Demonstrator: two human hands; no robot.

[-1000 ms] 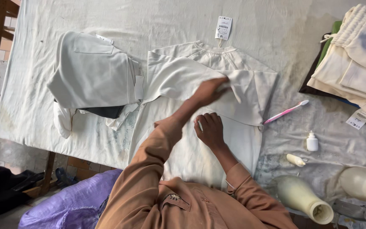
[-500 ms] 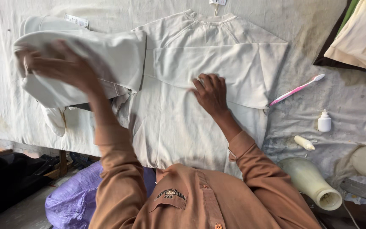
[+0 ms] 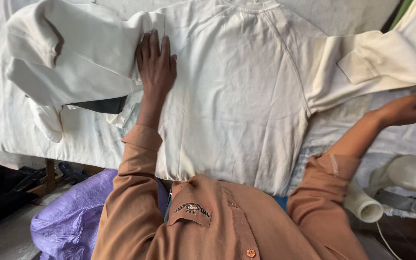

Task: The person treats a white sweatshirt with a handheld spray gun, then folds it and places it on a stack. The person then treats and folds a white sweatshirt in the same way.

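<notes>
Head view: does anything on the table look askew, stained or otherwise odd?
The cream sweatshirt lies flat but shows faint grey smudges near its lower hem. Its sleeve by the left hand is bunched, not flat. The table cover is also smudged.

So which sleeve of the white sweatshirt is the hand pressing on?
The left hand presses the folded sleeve on the picture's left; the other sleeve lies untouched.

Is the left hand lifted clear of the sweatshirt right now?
No, the left hand lies flat, palm down, on the white sweatshirt at its left shoulder, beside the bunched-up sleeve.
</notes>
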